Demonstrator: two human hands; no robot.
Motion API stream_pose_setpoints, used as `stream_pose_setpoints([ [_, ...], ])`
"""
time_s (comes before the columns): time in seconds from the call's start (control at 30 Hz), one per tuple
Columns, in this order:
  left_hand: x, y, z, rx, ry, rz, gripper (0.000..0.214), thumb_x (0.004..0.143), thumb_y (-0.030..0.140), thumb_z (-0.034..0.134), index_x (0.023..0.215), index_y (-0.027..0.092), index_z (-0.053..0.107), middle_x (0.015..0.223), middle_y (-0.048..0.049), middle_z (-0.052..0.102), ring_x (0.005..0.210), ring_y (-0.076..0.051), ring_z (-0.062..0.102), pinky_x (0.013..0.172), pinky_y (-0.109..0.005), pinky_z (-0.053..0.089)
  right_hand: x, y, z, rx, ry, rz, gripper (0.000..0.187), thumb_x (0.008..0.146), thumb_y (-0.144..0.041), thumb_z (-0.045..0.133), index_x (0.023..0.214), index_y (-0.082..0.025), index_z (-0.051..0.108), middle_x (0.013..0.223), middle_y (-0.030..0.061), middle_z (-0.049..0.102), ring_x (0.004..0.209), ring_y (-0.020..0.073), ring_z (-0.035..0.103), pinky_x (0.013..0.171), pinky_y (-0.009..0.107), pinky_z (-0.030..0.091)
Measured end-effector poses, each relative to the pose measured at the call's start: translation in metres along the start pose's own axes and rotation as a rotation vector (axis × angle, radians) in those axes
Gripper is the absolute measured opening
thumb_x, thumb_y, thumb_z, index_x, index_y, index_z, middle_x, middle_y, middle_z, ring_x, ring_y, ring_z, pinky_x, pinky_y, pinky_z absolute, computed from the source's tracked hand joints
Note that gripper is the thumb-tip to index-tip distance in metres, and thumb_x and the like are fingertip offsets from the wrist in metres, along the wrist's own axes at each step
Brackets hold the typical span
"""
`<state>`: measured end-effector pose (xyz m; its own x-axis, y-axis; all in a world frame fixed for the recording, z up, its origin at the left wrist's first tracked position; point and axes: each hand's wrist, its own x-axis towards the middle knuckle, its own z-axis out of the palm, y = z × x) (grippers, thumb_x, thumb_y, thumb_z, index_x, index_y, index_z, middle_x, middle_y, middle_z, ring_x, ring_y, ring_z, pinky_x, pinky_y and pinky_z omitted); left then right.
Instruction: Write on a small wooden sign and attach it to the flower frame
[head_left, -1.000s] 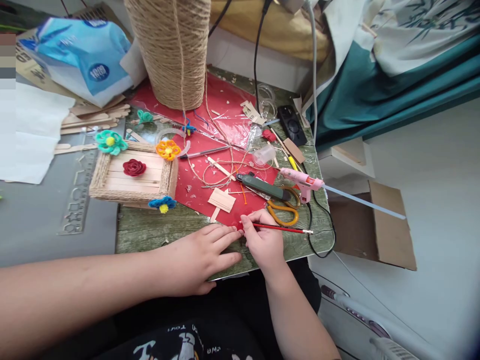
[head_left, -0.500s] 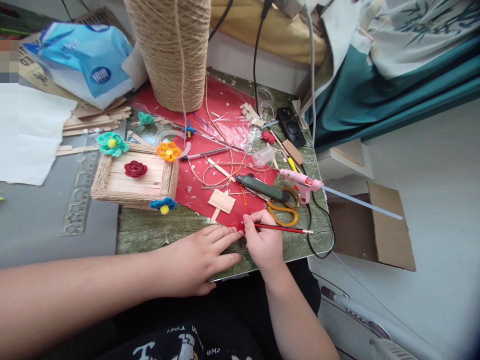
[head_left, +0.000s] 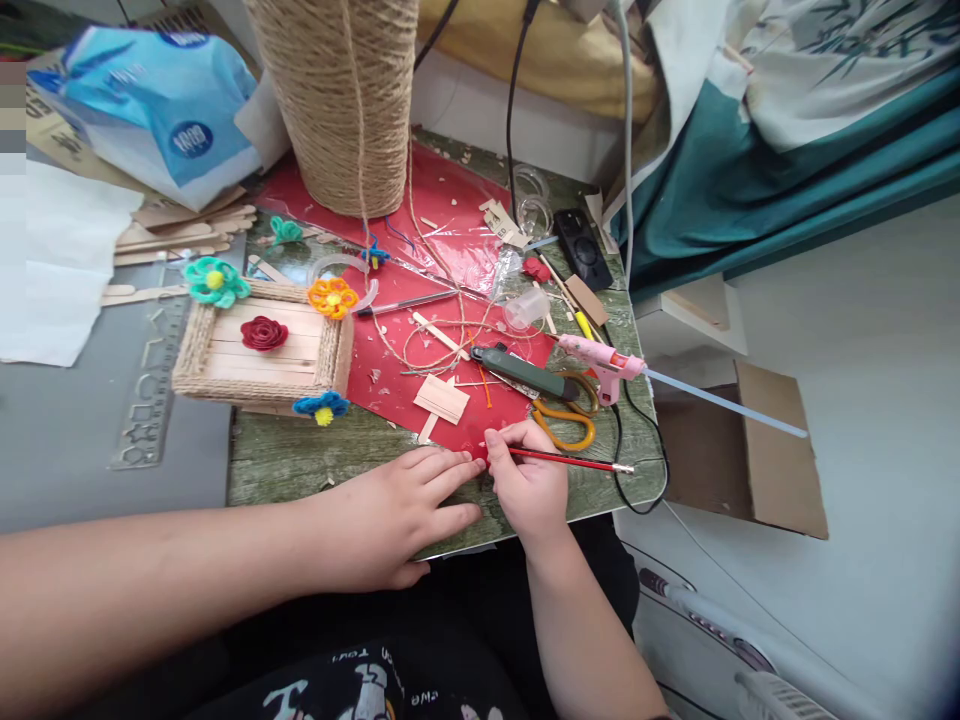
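Observation:
My right hand (head_left: 529, 480) pinches a thin red stick (head_left: 570, 460) that points right, level above the green wood-grain board (head_left: 300, 460). Its fingertips meet a small red piece at the near edge of the red sheet (head_left: 450, 200). My left hand (head_left: 390, 515) lies flat on the board with fingers stretched out, the fingertips pressing down beside that red piece and touching my right hand.
A twine-wrapped stick frame (head_left: 262, 345) with pipe-cleaner flowers lies at the left. Behind it stand a big cone of jute twine (head_left: 341, 100) and a blue tissue pack (head_left: 161, 105). A green utility knife (head_left: 525, 372), orange scissors (head_left: 566, 420) and a pink glue gun (head_left: 604, 362) lie near my right hand.
Both hands stay in place; the right hand's fingers shift slightly on the red stick. The view drifts a little.

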<state>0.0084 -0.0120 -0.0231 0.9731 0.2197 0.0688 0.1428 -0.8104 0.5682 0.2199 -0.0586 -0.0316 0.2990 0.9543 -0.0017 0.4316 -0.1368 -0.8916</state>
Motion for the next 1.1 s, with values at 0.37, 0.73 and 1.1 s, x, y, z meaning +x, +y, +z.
stream_pose_setpoints([
  [0.37,0.0002,0.0004,0.0012,0.0,0.023,0.002,0.076,0.073,0.041,0.082,0.142,0.022,0.055,0.165,-0.0188,0.038,0.146,-0.041,0.043,0.12,-0.055,0.037,0.0004,-0.0002,-0.0008,0.026,-0.045,0.054,0.026,0.099,-0.041,0.067,0.08,-0.023,0.061,0.068,-0.0007,0.062,0.06,0.016,0.058,0.056,0.029,0.047],
  [0.73,0.0004,0.0007,0.0012,0.001,0.025,0.001,0.073,0.076,0.041,0.08,0.142,0.023,0.055,0.165,-0.0188,0.039,0.145,-0.041,0.044,0.119,-0.056,0.038,-0.0001,-0.0001,-0.0023,0.024,-0.076,0.096,0.027,0.098,-0.044,0.068,0.082,-0.024,0.06,0.061,-0.0024,0.061,0.051,0.0154,0.057,0.047,0.026,0.044],
  [1.1,0.0009,0.0012,-0.0001,0.015,-0.02,-0.009,0.074,0.076,0.041,0.08,0.143,0.022,0.054,0.166,-0.0202,0.036,0.146,-0.041,0.042,0.119,-0.057,0.037,-0.0004,0.0013,-0.0005,0.032,-0.054,0.062,0.025,0.099,-0.04,0.067,0.081,-0.023,0.061,0.067,-0.0021,0.061,0.051,0.0131,0.055,0.049,0.027,0.046],
])
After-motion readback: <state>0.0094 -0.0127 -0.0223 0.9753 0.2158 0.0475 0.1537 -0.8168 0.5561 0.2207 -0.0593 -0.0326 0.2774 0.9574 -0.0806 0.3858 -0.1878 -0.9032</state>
